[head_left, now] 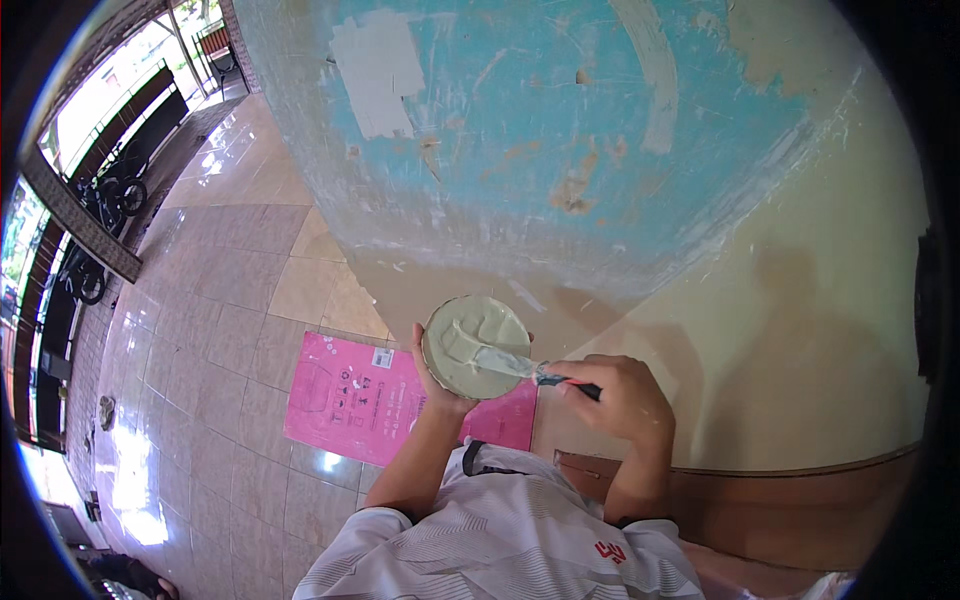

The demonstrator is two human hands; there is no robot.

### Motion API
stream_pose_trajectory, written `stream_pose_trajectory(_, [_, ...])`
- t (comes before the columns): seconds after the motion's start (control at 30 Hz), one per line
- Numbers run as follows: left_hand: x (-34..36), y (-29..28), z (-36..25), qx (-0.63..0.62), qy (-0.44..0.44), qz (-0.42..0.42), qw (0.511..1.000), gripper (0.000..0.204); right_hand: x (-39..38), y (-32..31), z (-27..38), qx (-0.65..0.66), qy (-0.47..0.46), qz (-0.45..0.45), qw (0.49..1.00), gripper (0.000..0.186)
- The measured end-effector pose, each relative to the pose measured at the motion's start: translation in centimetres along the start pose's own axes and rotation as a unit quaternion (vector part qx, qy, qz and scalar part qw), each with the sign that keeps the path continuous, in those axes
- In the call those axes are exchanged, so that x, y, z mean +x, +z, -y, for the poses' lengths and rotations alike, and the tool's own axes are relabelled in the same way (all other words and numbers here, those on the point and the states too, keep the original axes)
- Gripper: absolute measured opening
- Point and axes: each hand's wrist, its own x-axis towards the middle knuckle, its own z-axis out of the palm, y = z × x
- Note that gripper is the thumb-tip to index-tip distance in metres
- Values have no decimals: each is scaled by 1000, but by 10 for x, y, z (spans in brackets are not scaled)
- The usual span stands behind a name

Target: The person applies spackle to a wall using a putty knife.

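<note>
My left hand [440,388] holds up a round tub of pale, creamy filler [455,345] from below, its fingers wrapped around the sides. Closed around the black-and-red handle of a putty knife [568,383] is my right hand [625,397]. The knife's blade lies flat in the filler near the tub's right side, coated with the same paste. Ridges and swirls mark the filler's surface. Just beyond the tub rises a wall [530,100] with worn turquoise paint, scraped spots and pale filler patches.
Under my arms, a flat pink cardboard sheet [350,400] lies on the glossy tiled floor [220,330]. To the right, a cream wall [830,330] meets a brown ledge [780,510]. Motorbikes [120,195] stand by a dark gate at the far left.
</note>
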Motion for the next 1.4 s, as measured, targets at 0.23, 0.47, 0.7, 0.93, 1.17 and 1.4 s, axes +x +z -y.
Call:
stream_pose_trajectory(0.23, [1,10,2,21,-24,18,999,93,-8,-11,-34,250,55,54,965,29])
stream_pose_trajectory(0.47, [12,21,1,44,-23,21,999,92,-1,-5,-35,261,-24,-20,965,30])
stream_pose_trajectory(0.7, [17,48,0,24,-16,45,999,88,2,-12,-22,141,-132,-138,971,32])
stream_pose_trajectory(0.93, [22,76,-10,45,-15,73,996,84,6,4,-20,112,-182,-218,952,37])
stream_pose_trajectory(1.17, [20,118,-34,52,6,68,996,83,37,10,5,151,-172,-262,938,48])
stream_pose_trajectory(1.4, [48,142,-75,40,43,143,988,81,90,1,50,89,-244,-263,929,55])
